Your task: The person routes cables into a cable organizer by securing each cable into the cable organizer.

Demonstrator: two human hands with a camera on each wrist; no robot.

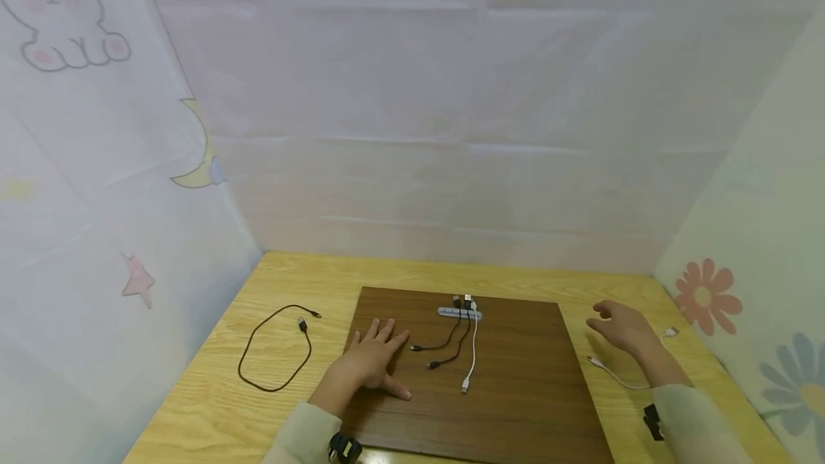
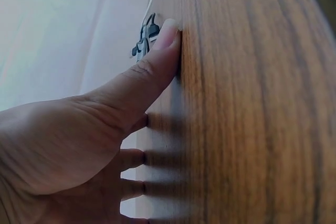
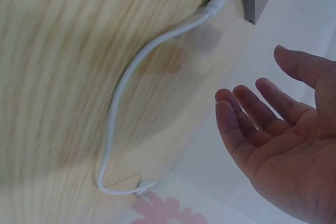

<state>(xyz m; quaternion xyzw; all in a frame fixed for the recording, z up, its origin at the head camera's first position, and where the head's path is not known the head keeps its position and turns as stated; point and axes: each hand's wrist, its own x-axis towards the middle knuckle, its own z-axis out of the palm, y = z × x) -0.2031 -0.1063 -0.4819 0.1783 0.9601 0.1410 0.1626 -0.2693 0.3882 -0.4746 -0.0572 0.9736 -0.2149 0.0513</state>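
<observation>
My left hand (image 1: 374, 362) rests on the left part of a dark brown board (image 1: 515, 407), its fingers spread; in the left wrist view its thumb (image 2: 144, 74) lies along the wood. Over the table right of the board, my right hand (image 1: 621, 328) is held with relaxed fingers and nothing in them. Below it lies a white cable (image 3: 113, 114), one plug near the board's edge. On the board, a light blue cable holder (image 1: 445, 312) has two short black cables (image 1: 462, 341) and a white cable (image 1: 474, 349) at it, their lower ends pointing toward me.
A longer black cable (image 1: 240, 360) lies in a loop on the wooden table (image 1: 193, 407), left of the board. Pale printed sheets (image 1: 412, 106) stand behind the table and on both sides.
</observation>
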